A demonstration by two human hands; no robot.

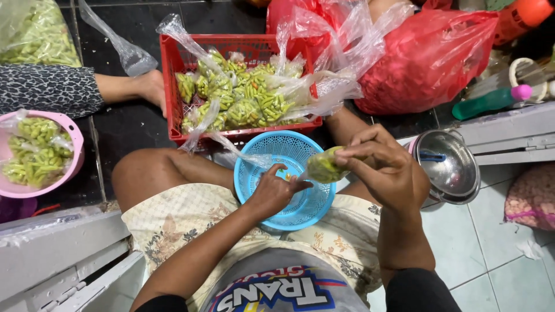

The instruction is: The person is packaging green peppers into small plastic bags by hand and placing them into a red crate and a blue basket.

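I count one small clear bag of green chillies [324, 166] in my right hand [384, 167], fingers pinched tight around its neck, just above the rim of the one blue plastic basket [300, 151] on my lap. My left hand [276, 190] rests inside that basket, fingers loosely curled, with a few loose chillies near the fingertips; whether it grips any I cannot tell. The two hands are near each other but not touching.

Beyond the basket stands one red crate [173, 75] piled with filled bags of chillies [243, 95]; they overlap too much for an exact count, but there are well over six. To my left sits one pink bowl [74, 132] with about three more bags. One large sack of chillies [40, 34] lies at the far left corner. Another person's arm in a patterned sleeve [49, 89] reaches toward the crate's left edge. One red plastic sack [433, 58] bulges at the far right, a green bottle [488, 101] beside it, and one steel colander [454, 173] sits next to my right knee
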